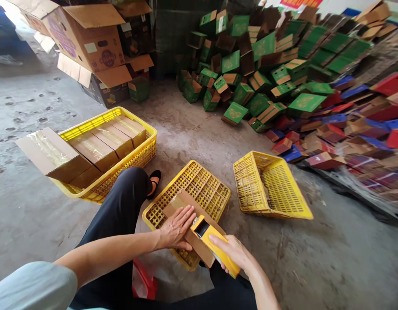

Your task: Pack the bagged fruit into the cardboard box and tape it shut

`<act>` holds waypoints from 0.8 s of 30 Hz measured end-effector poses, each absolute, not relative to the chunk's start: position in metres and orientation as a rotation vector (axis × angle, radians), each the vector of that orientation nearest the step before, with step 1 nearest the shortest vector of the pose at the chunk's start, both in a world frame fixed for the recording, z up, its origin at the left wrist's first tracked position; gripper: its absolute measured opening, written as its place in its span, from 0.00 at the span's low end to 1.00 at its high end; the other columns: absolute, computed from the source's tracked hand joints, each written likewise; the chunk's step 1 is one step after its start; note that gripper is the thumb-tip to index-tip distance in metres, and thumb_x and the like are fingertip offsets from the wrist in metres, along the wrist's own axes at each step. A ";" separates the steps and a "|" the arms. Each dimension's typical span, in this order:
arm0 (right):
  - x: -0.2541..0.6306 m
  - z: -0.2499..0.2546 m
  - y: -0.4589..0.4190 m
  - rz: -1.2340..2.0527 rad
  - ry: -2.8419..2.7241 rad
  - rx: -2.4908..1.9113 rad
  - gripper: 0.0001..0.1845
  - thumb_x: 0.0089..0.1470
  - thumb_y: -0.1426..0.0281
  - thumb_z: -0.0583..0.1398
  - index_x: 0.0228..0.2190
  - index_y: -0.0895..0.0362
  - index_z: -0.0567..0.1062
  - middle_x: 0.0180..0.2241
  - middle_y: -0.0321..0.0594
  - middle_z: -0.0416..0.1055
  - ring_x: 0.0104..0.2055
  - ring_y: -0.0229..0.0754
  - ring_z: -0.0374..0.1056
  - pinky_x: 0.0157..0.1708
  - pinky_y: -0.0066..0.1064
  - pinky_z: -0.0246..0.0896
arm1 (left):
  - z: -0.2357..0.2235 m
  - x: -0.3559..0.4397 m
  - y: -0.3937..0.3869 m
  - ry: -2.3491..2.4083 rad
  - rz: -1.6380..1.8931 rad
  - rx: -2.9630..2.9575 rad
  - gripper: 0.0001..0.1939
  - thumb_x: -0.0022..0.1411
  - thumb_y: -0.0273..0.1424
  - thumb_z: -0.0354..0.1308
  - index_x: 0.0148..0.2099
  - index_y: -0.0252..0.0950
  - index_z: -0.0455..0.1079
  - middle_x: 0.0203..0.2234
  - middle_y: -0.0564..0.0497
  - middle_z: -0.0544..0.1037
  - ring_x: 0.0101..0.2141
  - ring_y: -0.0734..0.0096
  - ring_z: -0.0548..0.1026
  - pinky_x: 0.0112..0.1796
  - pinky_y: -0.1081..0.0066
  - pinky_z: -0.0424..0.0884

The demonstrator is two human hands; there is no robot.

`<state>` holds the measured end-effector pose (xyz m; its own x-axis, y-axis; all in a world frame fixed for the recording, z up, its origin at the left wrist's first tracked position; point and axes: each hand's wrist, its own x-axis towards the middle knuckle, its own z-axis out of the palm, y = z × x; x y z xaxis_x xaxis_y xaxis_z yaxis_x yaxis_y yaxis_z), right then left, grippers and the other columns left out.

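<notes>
A brown cardboard box (199, 246) lies on the upturned base of a yellow plastic crate (210, 183) between my knees. My left hand (177, 229) presses flat on the box's top, fingers stretched out. In my right hand (233, 249) is a yellow tape dispenser (215, 245), its front end against the top of the box beside my left fingertips. Clear tape shows on the box's far end. Part of the box is hidden under my hands and the dispenser.
To the left, a yellow crate (150, 137) holds several taped cartons (92, 148). A tilted yellow crate (284, 189) stands at right. Green boxes (236, 113) and red and blue boxes (330, 133) are heaped behind. Large open cartons (85, 43) stand at back left. Something red (145, 280) shows beneath me.
</notes>
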<state>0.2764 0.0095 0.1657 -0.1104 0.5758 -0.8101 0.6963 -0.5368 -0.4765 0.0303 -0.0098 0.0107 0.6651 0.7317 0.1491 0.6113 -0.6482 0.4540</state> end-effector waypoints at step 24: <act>0.313 0.153 -0.010 -1.611 1.464 2.065 0.27 0.58 0.42 0.58 0.29 0.54 0.71 0.16 0.39 0.74 0.18 0.44 0.74 0.16 0.27 0.66 | 0.011 0.039 -0.013 1.035 0.472 2.559 0.63 0.63 0.70 0.42 0.78 0.23 0.34 0.75 0.31 0.41 0.75 0.44 0.43 0.71 0.51 0.45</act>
<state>0.3126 -0.0096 0.1534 -0.0476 0.5928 -0.8039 0.7435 -0.5164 -0.4248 0.0385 -0.0132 0.0110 0.6793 0.7126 0.1752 0.5999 -0.6768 0.4268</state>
